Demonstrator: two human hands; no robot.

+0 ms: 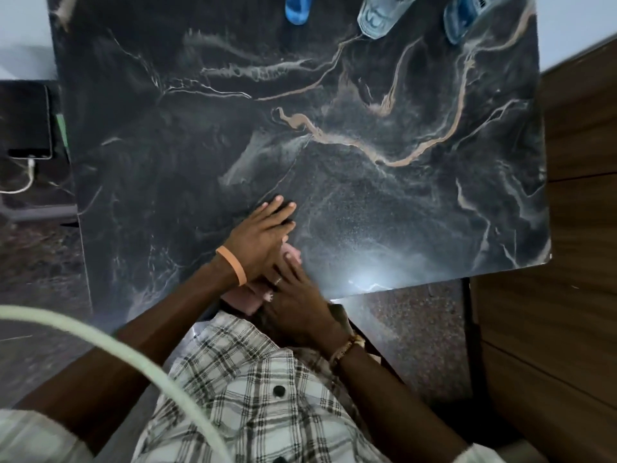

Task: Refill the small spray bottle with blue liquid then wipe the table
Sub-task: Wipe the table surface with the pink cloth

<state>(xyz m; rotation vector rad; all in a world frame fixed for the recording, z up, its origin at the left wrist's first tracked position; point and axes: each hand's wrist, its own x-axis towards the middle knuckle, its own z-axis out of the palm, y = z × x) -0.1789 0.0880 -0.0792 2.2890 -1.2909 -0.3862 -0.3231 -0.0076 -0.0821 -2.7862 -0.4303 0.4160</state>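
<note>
A pale pink cloth [294, 256] lies at the near edge of the dark marble table [400, 202], mostly hidden under my hands. My left hand [260, 238], with an orange wristband, lies flat with straight fingers across the cloth and table. My right hand [300, 305], with a ring and a beaded bracelet, rests on the cloth's near part, its fingers tucked under the left hand. At the far edge stand a small blue bottle [298, 10], a clear bottle [377, 18] and a bottle of blue liquid [462, 20], all cut off by the frame.
A dark tablet [25, 121] with a white cable lies on a lower surface to the left. Wooden panels [581, 195] run along the right side. A pale curved tube [133, 355] crosses the near left foreground.
</note>
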